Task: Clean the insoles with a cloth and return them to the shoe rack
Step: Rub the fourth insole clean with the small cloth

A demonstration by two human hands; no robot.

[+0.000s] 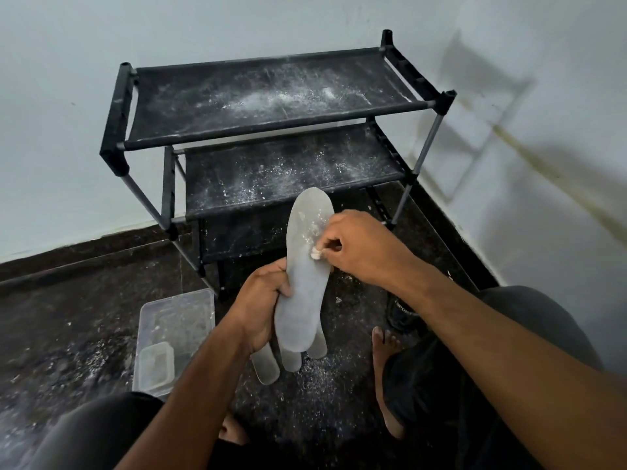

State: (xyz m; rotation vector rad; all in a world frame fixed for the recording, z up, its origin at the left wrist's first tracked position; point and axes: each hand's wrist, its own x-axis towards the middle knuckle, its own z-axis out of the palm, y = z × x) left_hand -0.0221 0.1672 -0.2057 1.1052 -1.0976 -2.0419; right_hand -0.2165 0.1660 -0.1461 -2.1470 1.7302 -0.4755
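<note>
- Nearest us are our knees (101, 432) in dark shorts and both forearms reaching forward; a bare foot (385, 361) rests on the floor at right.
- At left on the dark speckled floor (68, 317) stands a clear tub (176, 327) with a smaller box (156, 364) inside it.
- Our left hand (261, 303) is curled round a bunch of grey insoles (305, 290), gripping them near the middle; the top one stands upright, toe toward the rack, and the heels of others fan out below the hand.
- White specks sit on the upper part of the top insole.
- Our right hand (359, 245) pinches a small white cloth (316, 254) between thumb and fingers and holds it against the insole's right edge.
- Behind the insoles stands the black rack (271, 96), in the corner of the white walls (543, 164); its shelves are dusted with white powder.
- White crumbs lie scattered on the floor below our hands.
- At right, beside the foot, a dark shoe (403, 313) shows partly behind our right arm.
</note>
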